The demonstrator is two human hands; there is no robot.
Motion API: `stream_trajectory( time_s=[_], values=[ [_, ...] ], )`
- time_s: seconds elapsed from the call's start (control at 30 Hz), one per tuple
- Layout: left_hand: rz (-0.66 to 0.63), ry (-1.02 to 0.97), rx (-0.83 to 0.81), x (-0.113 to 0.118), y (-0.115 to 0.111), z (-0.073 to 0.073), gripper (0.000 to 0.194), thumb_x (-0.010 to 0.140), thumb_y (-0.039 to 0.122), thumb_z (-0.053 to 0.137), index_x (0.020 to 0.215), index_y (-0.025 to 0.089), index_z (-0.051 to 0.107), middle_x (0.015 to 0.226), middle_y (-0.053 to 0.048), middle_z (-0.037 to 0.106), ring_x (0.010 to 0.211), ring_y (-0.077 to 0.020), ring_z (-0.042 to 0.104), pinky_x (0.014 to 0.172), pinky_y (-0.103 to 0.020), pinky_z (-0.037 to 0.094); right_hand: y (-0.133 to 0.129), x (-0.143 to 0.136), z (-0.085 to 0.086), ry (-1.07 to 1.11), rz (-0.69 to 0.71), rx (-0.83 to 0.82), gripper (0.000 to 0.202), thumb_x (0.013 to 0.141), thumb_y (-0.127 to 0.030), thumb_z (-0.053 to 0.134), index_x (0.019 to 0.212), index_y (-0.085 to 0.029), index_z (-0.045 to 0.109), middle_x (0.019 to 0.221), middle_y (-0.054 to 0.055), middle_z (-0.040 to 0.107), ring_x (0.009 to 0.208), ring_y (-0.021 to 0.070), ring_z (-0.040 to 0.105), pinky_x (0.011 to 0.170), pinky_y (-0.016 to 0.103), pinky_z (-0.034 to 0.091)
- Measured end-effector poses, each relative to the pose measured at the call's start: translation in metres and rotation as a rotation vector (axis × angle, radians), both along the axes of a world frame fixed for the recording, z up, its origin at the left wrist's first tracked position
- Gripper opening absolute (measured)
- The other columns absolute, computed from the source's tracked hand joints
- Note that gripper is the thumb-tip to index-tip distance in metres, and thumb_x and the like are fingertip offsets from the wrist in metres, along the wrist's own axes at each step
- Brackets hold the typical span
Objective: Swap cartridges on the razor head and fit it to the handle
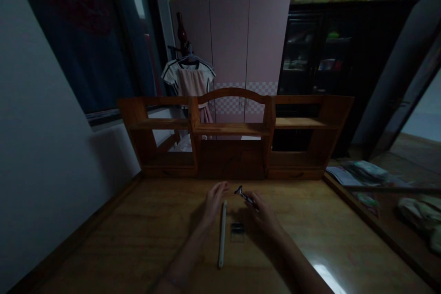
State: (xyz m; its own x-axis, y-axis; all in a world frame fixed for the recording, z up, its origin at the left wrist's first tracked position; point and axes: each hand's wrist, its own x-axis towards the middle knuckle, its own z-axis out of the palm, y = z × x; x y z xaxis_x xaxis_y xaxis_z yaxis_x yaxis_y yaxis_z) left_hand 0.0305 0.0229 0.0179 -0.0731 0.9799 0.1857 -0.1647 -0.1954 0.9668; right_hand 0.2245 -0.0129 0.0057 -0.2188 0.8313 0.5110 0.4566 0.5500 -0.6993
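Observation:
My right hand [263, 215] is closed round the handle of a razor [246, 196], its T-shaped head pointing up and to the left. My left hand [214, 200] is held across from that head, holding nothing that I can see, with fingers stretched out and apart from the razor. Between my forearms a long, narrow white strip [222, 236] lies lengthwise on the wooden desk [155, 225]. Just right of the strip sits a small clear case [237, 238] with dark pieces at its far end; the dim light hides their detail.
A wooden shelf unit [232, 131] stands along the desk's far edge. A wall [69, 170] borders the left side, and a raised wooden rim [375, 229] runs down the right. Beyond that rim lie papers [344, 177] and a pale bag-like item [420, 216].

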Motion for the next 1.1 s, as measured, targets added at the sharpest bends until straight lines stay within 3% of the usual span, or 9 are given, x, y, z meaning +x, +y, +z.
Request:
stream_trajectory(
  time_s=[0.07,0.17,0.3,0.5,0.7,1.1],
  values=[
    [-0.061,-0.197,-0.054,0.013,0.011,-0.009,0.045,0.075,0.048,0.063,0.099,0.010,0.066,0.108,-0.015,0.066,0.100,-0.0236,0.063,0.093,-0.037,0.046,0.000,-0.001,-0.001,0.023,0.007,-0.032,0.029,0.092,-0.024,0.042,0.119,-0.023,0.055,0.109,0.006,0.062,0.100,0.0215,0.058,0.087,0.034,0.046],
    [-0.138,-0.283,-0.075,0.027,0.009,-0.019,0.043,0.072,0.045,0.068,0.099,0.011,0.067,0.111,-0.015,0.066,0.103,-0.0234,0.062,0.095,-0.036,0.044,0.002,-0.002,0.000,0.021,0.019,-0.025,0.031,0.092,-0.023,0.042,0.120,-0.023,0.054,0.110,0.006,0.063,0.102,0.0216,0.058,0.088,0.033,0.045],
    [-0.236,-0.259,-0.089,0.035,0.003,-0.022,0.042,0.072,0.041,0.071,0.100,0.011,0.068,0.109,-0.013,0.067,0.100,-0.0227,0.064,0.095,-0.035,0.045,0.003,-0.002,0.003,0.016,0.019,-0.025,0.027,0.092,-0.023,0.042,0.116,-0.021,0.055,0.106,0.006,0.063,0.096,0.0198,0.059,0.083,0.030,0.045],
    [-0.249,-0.265,-0.120,0.032,0.006,-0.026,0.039,0.069,0.038,0.074,0.093,0.007,0.069,0.096,-0.013,0.070,0.087,-0.0223,0.067,0.091,-0.038,0.049,0.001,-0.002,0.000,-0.046,-0.153,-0.011,0.022,0.091,-0.030,0.045,0.092,-0.018,0.062,0.079,0.004,0.063,0.070,0.0177,0.057,0.066,0.026,0.043],
    [-0.248,-0.215,-0.100,0.033,0.005,-0.026,0.040,0.065,0.036,0.078,0.092,0.008,0.070,0.090,-0.012,0.071,0.083,-0.0224,0.068,0.086,-0.037,0.051,-0.001,0.001,0.003,-0.073,-0.159,-0.029,0.029,0.091,-0.038,0.045,0.087,-0.018,0.065,0.072,0.005,0.063,0.068,0.0183,0.058,0.065,0.026,0.043],
    [-0.288,-0.091,-0.069,0.032,0.003,-0.031,0.035,0.074,0.040,0.069,0.090,0.009,0.072,0.084,-0.010,0.071,0.073,-0.0182,0.065,0.072,-0.029,0.051,0.000,0.002,-0.001,-0.128,-0.187,-0.025,0.035,0.094,-0.040,0.043,0.077,-0.016,0.063,0.067,0.003,0.062,0.060,0.0153,0.056,0.058,0.024,0.036]
  ],
)
